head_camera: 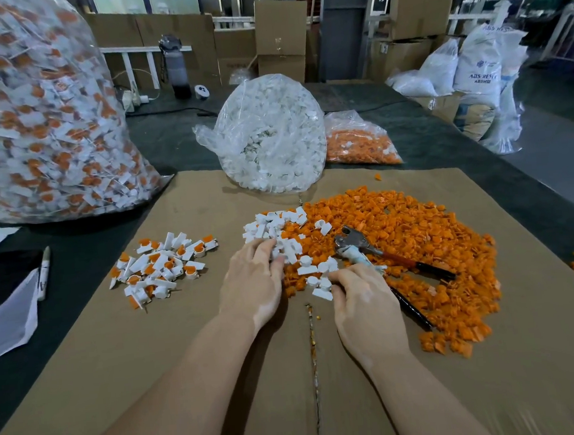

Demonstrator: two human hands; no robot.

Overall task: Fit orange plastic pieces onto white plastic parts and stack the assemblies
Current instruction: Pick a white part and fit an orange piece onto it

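Left hand (pixel 254 281) grip curled on a cluster of small white plastic parts (pixel 276 233) at the left edge of the big loose orange plastic piece pile (pixel 414 241). Right hand (pixel 360 297) pinches white parts at the pile's near edge. Assembled white-orange pieces (pixel 160 265) lie left of the pile on flat brown cardboard (pixel 153 365). Red-handled pliers (pixel 384 254) rest on the pile.

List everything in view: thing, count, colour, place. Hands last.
orange pieces: heap, orange, cardboard right
white parts: pile, white, cardboard centre
assemblies: pile, white and orange, cardboard left
pliers: one, metal with dark handles, on the orange heap
cardboard: one sheet, brown, on table
big bag: one, clear, holds assemblies, far left
white bag: one, clear, behind cardboard
orange bag: one, clear, beside white bag
marker: one, white, left
bottle: one, grey, back
left hand: on white parts
right hand: pinching white parts
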